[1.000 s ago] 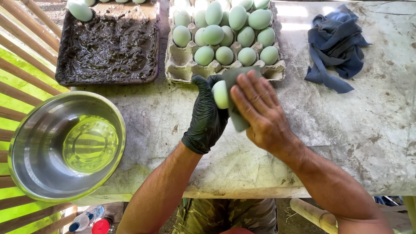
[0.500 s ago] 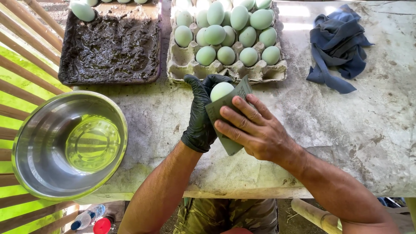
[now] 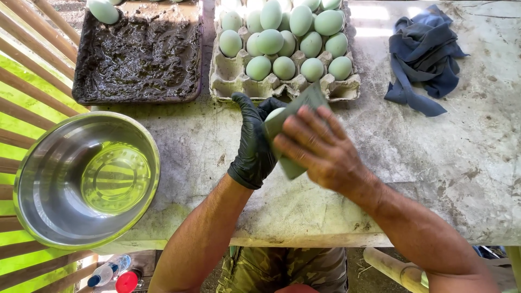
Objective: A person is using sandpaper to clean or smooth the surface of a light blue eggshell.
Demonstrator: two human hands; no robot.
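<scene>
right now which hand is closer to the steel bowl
Left. The gloved left hand holds an egg just right of the steel bowl; the bare right hand is farther right, pressing a green pad on it.

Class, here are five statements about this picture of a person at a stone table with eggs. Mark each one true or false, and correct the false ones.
1. The left hand wears a black glove. True.
2. The right hand is gloved as well. False: it is bare and presses a green pad against the pale green egg held by the left hand.
3. The metal bowl is full of eggs. False: no eggs lie in it.
4. A dark blue cloth lies on the table to the right of the egg carton. True.
5. The tray of dark mud sits left of the carton. True.
</scene>
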